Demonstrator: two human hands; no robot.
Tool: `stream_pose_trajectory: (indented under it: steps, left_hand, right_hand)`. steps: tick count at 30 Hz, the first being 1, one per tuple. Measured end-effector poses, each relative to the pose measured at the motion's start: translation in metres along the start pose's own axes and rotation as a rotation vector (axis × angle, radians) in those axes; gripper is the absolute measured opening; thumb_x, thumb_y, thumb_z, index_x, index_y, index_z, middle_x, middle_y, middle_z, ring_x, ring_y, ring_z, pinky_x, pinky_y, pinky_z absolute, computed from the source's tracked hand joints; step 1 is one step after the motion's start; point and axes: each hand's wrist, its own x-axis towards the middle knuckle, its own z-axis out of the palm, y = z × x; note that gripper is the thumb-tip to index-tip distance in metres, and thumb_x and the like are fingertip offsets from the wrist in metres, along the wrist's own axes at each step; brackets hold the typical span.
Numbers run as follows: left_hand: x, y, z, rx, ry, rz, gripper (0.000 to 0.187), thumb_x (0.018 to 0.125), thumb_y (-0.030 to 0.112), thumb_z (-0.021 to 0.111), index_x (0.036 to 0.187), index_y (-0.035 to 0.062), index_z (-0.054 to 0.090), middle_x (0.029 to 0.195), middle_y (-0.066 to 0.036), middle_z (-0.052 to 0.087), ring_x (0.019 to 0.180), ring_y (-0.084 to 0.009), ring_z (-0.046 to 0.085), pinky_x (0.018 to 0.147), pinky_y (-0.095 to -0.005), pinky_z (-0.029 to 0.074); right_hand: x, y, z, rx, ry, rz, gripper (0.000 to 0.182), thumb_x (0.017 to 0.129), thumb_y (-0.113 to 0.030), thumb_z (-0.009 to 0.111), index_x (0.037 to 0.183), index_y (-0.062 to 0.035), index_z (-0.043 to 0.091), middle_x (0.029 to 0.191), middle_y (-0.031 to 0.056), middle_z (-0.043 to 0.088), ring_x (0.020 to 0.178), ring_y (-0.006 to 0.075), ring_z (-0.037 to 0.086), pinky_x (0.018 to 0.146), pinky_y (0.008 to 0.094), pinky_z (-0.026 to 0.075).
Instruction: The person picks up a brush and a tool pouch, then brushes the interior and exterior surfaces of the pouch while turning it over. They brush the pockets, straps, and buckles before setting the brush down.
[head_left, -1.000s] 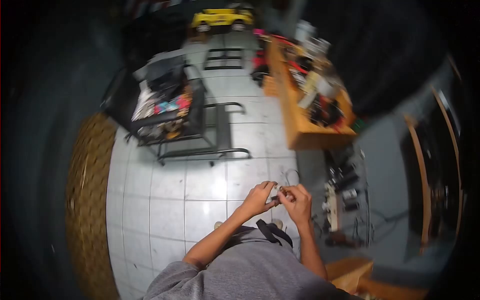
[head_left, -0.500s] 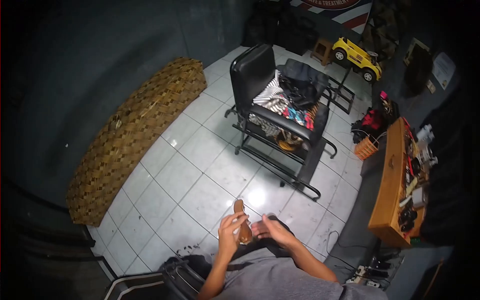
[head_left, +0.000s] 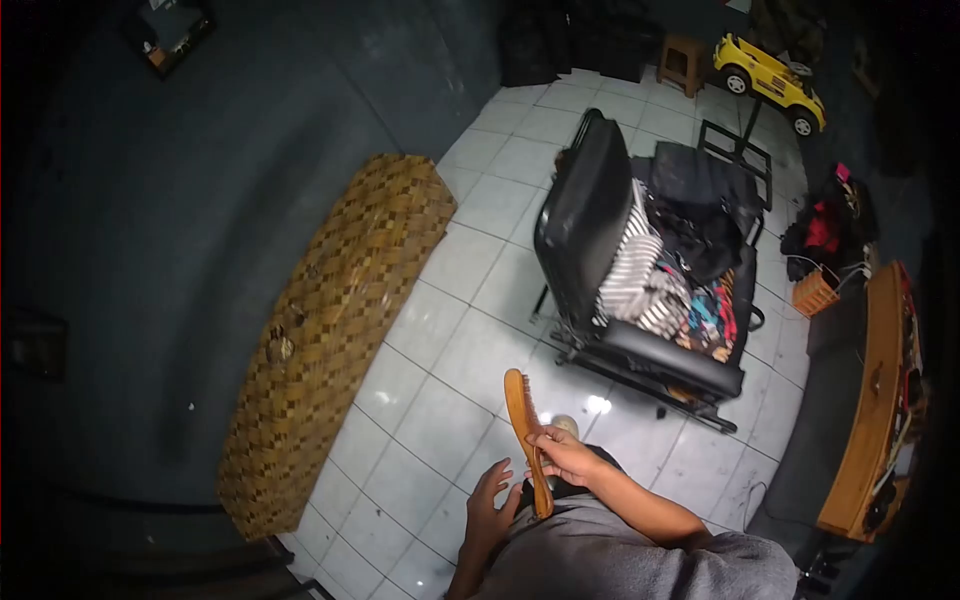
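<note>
A brown wooden comb or brush with teeth along its right side stands nearly upright in front of the grey shirt. My right hand is closed round its middle, fingers and thumb pinching it. To the left of the handle, my left hand has its fingers apart and curved, holding nothing. The lower end of the handle reaches down between the two hands, close to the shirt.
Ahead stands a black chair heaped with clothes. A long woven case lies at the left. A yellow toy car, a stool, an orange basket and a wooden counter are at the right.
The comb has turned and now sits in my right hand; my left hand has let go of it and moved off to its left. The view has shifted, with the chair appearing nearer.
</note>
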Motion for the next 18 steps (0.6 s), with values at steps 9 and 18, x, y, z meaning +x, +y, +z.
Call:
stream_pose_trajectory:
  steps: [9,18]
  left_hand:
    - [0.204,-0.048,-0.104,0.096,0.39,0.027,0.024,0.083,0.006,0.057,0.106,-0.0009,0.057,0.101,-0.013,0.06,0.088,-0.0197,0.062,0.072,-0.0297,0.052]
    - [0.455,-0.081,-0.193,0.071,0.291,0.208,0.012,0.081,0.003,0.056,0.092,0.0003,0.059,0.096,-0.016,0.061,0.083,-0.0232,0.061,0.067,-0.0299,0.052]
  right_hand:
    - [0.176,-0.146,0.025,-0.131,0.055,-0.112,0.034,0.085,-0.017,0.061,0.107,0.0012,0.044,0.074,0.0035,0.047,0.054,0.0085,0.047,0.043,0.0196,0.04]
    - [0.329,-0.28,0.068,-0.423,0.347,-0.442,0.047,0.077,-0.01,0.067,0.115,0.0062,0.043,0.074,0.0091,0.057,0.058,0.0129,0.055,0.052,0.0264,0.047]
